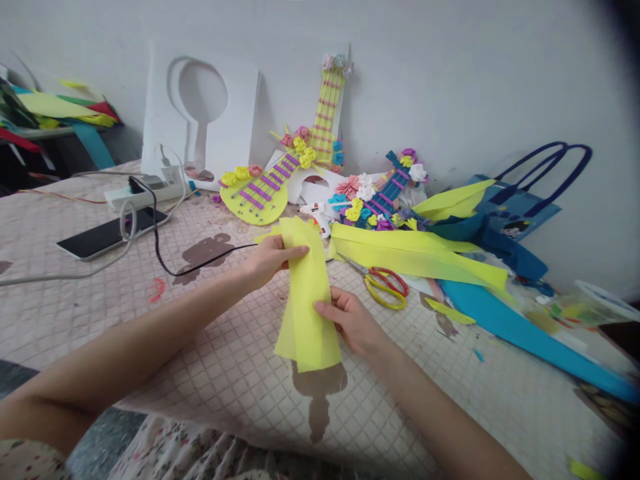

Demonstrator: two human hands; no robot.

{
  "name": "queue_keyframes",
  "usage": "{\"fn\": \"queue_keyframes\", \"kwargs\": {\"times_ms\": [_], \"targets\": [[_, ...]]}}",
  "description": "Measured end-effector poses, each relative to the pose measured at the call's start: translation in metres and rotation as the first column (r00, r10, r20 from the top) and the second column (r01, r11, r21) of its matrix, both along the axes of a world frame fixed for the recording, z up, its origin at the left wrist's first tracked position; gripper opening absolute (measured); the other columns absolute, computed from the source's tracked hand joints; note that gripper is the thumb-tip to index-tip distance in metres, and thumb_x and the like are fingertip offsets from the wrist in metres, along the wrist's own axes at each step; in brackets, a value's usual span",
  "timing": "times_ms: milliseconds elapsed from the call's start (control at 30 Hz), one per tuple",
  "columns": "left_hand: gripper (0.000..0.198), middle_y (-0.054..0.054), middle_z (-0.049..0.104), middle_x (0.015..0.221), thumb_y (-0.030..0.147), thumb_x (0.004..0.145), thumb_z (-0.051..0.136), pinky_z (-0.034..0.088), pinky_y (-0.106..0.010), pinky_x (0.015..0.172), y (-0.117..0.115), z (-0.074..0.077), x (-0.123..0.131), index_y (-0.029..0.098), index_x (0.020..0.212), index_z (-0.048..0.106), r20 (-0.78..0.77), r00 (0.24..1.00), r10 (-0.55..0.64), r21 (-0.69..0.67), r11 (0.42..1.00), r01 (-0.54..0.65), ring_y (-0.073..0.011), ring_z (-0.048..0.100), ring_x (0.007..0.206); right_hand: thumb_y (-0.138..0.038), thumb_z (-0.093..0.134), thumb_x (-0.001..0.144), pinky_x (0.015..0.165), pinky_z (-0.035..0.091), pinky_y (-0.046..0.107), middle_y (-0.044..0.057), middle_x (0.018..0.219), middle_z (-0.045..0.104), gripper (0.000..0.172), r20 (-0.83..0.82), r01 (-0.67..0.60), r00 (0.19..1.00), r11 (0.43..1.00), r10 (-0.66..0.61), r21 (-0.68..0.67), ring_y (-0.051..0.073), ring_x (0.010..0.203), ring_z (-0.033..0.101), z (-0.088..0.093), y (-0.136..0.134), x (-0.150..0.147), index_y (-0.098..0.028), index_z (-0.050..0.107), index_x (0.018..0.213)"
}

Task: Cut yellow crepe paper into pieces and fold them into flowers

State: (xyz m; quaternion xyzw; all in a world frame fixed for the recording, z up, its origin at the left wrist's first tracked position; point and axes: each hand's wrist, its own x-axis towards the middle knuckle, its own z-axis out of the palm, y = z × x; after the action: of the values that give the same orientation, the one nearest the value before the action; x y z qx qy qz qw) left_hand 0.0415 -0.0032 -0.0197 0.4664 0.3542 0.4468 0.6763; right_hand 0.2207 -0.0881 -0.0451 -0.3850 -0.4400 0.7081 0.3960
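My left hand (pixel 273 257) grips a folded piece of yellow crepe paper (pixel 306 287) near its top left, thumb lying across the front. Lower down, my right hand (pixel 347 317) pinches the right edge of the same paper. The sheet hangs in layers and flares at the bottom, held above the table. Right of it lies a pair of scissors (pixel 385 287) with one red and one yellow handle. Just behind the paper is a white glue gun (pixel 320 217), beside a long yellow crepe strip (pixel 415 257).
Behind stand a yellow guitar-shaped craft (pixel 257 200) and a blue one (pixel 385 200) with paper flowers. A white cut-out board (pixel 240 113) leans on the wall. To the left are a phone (pixel 113 233) and a power strip (pixel 145 193); blue paper (pixel 530 333) and a bag (pixel 535 207) lie right.
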Motion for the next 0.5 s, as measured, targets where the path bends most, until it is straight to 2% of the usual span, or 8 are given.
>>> {"fn": "queue_keyframes", "kwargs": {"times_ms": [100, 267, 400, 500], "targets": [[0.028, -0.012, 0.071, 0.098, 0.023, 0.068, 0.075, 0.052, -0.03, 0.075, 0.003, 0.0, -0.001, 0.01, 0.093, 0.067, 0.016, 1.0, 0.001, -0.061, 0.998, 0.0, -0.0201, 0.067, 0.084, -0.032, 0.077, 0.067, 0.068, 0.051, 0.028, 0.003, 0.081, 0.072, 0.029, -0.02, -0.031, 0.999, 0.995, 0.03, -0.09, 0.015, 0.07, 0.066, -0.001, 0.001, 0.002, -0.017, 0.067, 0.09], [0.025, -0.013, 0.071, 0.096, 0.023, 0.072, 0.072, 0.053, -0.028, 0.072, 0.009, -0.005, -0.003, 0.011, 0.094, 0.067, 0.048, 0.999, -0.004, -0.2, 0.98, 0.014, -0.0196, 0.067, 0.084, -0.03, 0.077, 0.065, 0.07, 0.051, 0.027, 0.002, 0.084, 0.072, 0.026, 0.056, -0.014, 0.998, 0.998, 0.017, -0.066, 0.015, 0.074, 0.066, -0.004, 0.003, 0.004, -0.018, 0.068, 0.086], [0.03, -0.012, 0.071, 0.094, 0.023, 0.067, 0.076, 0.052, -0.028, 0.071, 0.011, -0.007, -0.005, 0.011, 0.093, 0.068, 0.005, 1.0, -0.021, -0.154, 0.988, 0.022, -0.0189, 0.067, 0.079, -0.028, 0.077, 0.066, 0.08, 0.051, 0.031, 0.005, 0.101, 0.071, 0.035, 0.072, -0.116, 0.99, 0.993, 0.118, -0.035, 0.019, 0.091, 0.065, -0.005, 0.005, 0.006, -0.018, 0.067, 0.099], [0.035, -0.013, 0.071, 0.094, 0.025, 0.063, 0.079, 0.051, -0.03, 0.071, 0.01, -0.008, -0.005, 0.011, 0.093, 0.067, -0.042, 0.999, -0.002, -0.103, 0.995, -0.002, -0.0203, 0.067, 0.081, -0.034, 0.074, 0.07, 0.077, 0.052, 0.031, 0.006, 0.105, 0.069, 0.037, 0.082, -0.138, 0.987, 0.99, 0.14, -0.024, 0.019, 0.09, 0.066, -0.008, 0.005, 0.008, -0.019, 0.065, 0.103]]}}
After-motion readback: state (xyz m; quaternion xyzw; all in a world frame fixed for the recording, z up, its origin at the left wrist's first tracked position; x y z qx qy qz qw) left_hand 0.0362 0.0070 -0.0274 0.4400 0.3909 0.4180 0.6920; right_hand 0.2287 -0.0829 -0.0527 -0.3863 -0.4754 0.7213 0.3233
